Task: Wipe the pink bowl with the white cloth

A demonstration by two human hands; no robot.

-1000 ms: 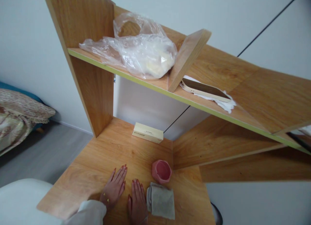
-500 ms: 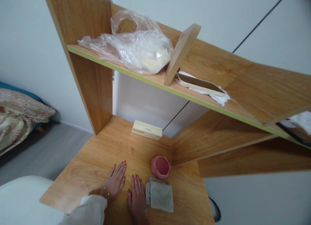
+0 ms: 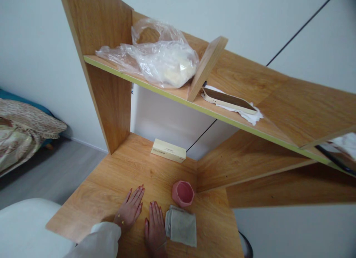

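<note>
Palm down on the wooden desk (image 3: 94, 198), my left hand (image 3: 130, 208) lies flat with its fingers stretched out and nothing in it. My right hand (image 3: 155, 226) rests flat beside it, fingers straight, also holding nothing. Just right of my right hand is a folded grey-green cloth (image 3: 182, 226); I cannot tell whether they touch. Behind the cloth stands a pink faceted pot (image 3: 183, 194), whose inside looks dark pink. A long cream box (image 3: 168, 151) with small print lies at the back of the desk.
Above the desk runs a wooden shelf (image 3: 155, 88) with a clear plastic bag (image 3: 167, 63), an upright divider (image 3: 208, 67) and a flat wood-topped device (image 3: 229, 100) on white tissue. A white chair (image 3: 33, 228) stands at the left, with a cloth-covered bed (image 3: 25, 131) beyond.
The view has shifted slightly, so the shelf sits a little lower in the picture. Both hands stay flat on the desk, and no object has moved.
</note>
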